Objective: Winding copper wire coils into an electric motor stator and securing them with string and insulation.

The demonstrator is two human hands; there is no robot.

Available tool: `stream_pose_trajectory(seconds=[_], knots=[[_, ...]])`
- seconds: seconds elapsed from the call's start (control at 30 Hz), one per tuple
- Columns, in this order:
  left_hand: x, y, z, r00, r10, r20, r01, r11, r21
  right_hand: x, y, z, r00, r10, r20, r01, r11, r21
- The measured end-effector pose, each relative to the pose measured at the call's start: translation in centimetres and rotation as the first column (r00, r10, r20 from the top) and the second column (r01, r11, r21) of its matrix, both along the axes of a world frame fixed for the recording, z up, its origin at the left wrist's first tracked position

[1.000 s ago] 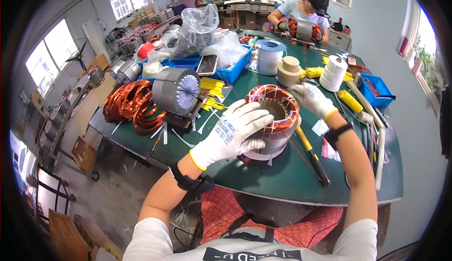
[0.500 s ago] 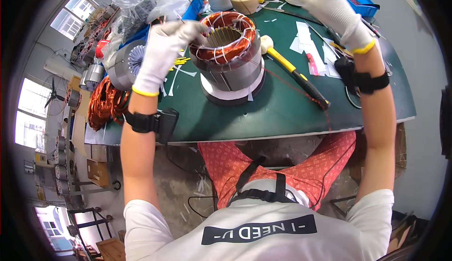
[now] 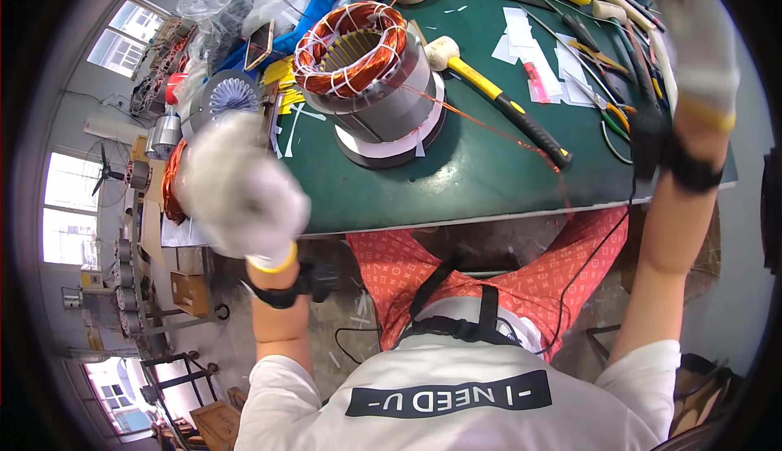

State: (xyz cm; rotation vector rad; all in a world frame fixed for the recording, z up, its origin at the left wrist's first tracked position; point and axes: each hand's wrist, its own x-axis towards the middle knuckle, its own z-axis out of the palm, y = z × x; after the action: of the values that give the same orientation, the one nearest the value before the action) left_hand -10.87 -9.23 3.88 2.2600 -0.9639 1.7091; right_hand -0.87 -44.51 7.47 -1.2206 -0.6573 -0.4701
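A motor stator (image 3: 379, 105) stands upright on a white-topped round base (image 3: 399, 146) near the middle of the green table. Its copper winding (image 3: 387, 64) is laced with white cord around the top ring. My left hand (image 3: 244, 182), in a white glove, is over the table's front left edge, apart from the stator; motion blur hides its fingers. At the far right, my gloved right hand (image 3: 692, 36) is raised beside the tools, also smeared. What either hand holds, if anything, cannot be made out.
A mallet (image 3: 497, 93) with a yellow and black handle lies right of the stator. Beyond it are white paper strips (image 3: 521, 36), pliers (image 3: 607, 105) and a cutter. Another stator (image 3: 228, 97), yellow sticks (image 3: 289, 85) and a blue bin (image 3: 314, 15) crowd the left.
My left hand has left the winding and come down and left toward the table edge. My right hand has moved right, away from the white spool. The view has shifted slightly.
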Motion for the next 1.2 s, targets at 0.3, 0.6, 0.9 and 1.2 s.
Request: stream_pose_trajectory(seconds=[0.3,0.6,0.9,1.2], knots=[[6.5,-3.6,-6.6,0.874,0.344,-0.344,-0.276,0.933,0.233,-7.5,2.1,-14.4,0.816,-0.041,-0.577,-0.317,0.803,-0.505],[6.8,-4.3,-7.8,0.866,0.394,-0.307,-0.355,0.918,0.177,-7.2,-2.1,-12.9,0.799,-0.397,-0.452,0.023,0.771,-0.636],[2.6,-3.0,-8.1,0.994,0.063,0.090,-0.055,0.995,-0.084,-9.0,-7.6,-7.0,0.696,-0.713,0.084,0.520,0.420,-0.744],[1.2,0.2,-8.7,0.984,0.158,0.079,-0.149,0.982,-0.113,1.5,4.5,-0.2,0.999,0.036,-0.007,-0.029,0.638,-0.769]])
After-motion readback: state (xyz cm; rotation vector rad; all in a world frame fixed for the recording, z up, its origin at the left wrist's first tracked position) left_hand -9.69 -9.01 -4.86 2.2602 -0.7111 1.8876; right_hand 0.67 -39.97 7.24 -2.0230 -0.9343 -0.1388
